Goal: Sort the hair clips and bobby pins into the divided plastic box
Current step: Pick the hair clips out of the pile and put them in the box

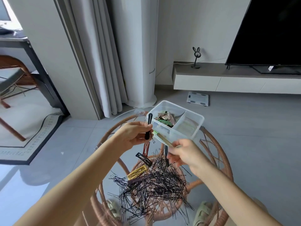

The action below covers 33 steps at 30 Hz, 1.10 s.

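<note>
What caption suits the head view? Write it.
Left hand holds a black clip, right hand a tan clip, with bobby pins piled beside the box.

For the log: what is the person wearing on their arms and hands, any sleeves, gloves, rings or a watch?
Nothing visible. The left hand and right hand are ungloved; the left arm and right arm are uncovered down to the frame's edge. No sleeve, watch, bracelet or ring shows.

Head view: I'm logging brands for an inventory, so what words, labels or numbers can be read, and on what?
No text can be read.
Television: mark on its lower edge, too small.
White tag beneath the television: blurred.
Floor scale: markings blurred.
Divided plastic box: no label shows.
</note>
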Tool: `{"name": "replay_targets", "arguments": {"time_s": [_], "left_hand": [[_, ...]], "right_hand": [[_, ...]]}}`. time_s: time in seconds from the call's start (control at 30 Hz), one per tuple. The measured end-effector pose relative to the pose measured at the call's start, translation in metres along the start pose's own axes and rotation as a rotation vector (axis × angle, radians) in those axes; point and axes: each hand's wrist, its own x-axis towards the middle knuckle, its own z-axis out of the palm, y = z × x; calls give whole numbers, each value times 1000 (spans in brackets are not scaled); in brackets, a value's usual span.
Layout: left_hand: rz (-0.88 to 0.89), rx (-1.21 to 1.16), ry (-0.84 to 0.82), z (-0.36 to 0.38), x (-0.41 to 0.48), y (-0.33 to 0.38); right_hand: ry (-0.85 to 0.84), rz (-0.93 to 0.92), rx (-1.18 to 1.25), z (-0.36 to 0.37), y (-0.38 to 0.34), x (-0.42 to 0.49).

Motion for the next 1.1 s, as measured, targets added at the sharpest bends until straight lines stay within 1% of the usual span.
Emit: {"name": "replay_targets", "arguments": {"time_s": [0.07,0.13,0.17,0.2,0.3,0.37,0.43,0.53,0.6,0.67,0.7,0.8,0.87,0.97,1.1], "left_hand": [[-22,-32,-1,-1,-6,-6],[-39,-71,5,-3,-10,-14],[-48,-82,9,-4,-12,-18],[-55,-88,11,-4,-13,-22],[-66,-87,0,-3,-17,-32],[-69,-55,-6,-2,-21,-36],[-55,-29,-12,-1,-24,-39],[-31,16,-23,-4,-27,-40],[-19,99,-1,-5,-29,-41],[2,176,7,-5,-32,-43],[1,182,-10,-4,-34,-43],[-52,125,-133,-4,-41,-48],[-79,117,-162,-3,-44,-52],[-85,154,-137,-2,-47,-56],[-27,269,-79,-1,-49,-59]], "right_hand": [[20,9,-116,11,17,-3],[136,-58,-318,17,28,-3],[190,-106,-364,20,31,-3],[208,-140,-328,22,30,-4],[86,-152,-52,34,21,-11],[54,-199,-116,41,14,-17],[91,-259,-191,46,14,-16],[121,-235,-101,46,16,-13],[124,-199,-19,45,17,-12],[146,-169,11,44,16,-10],[152,-166,17,43,16,-9],[158,-194,13,40,15,-8],[162,-210,2,40,16,-8],[168,-229,-9,39,18,-9],[174,-221,-30,39,21,-7]]}}
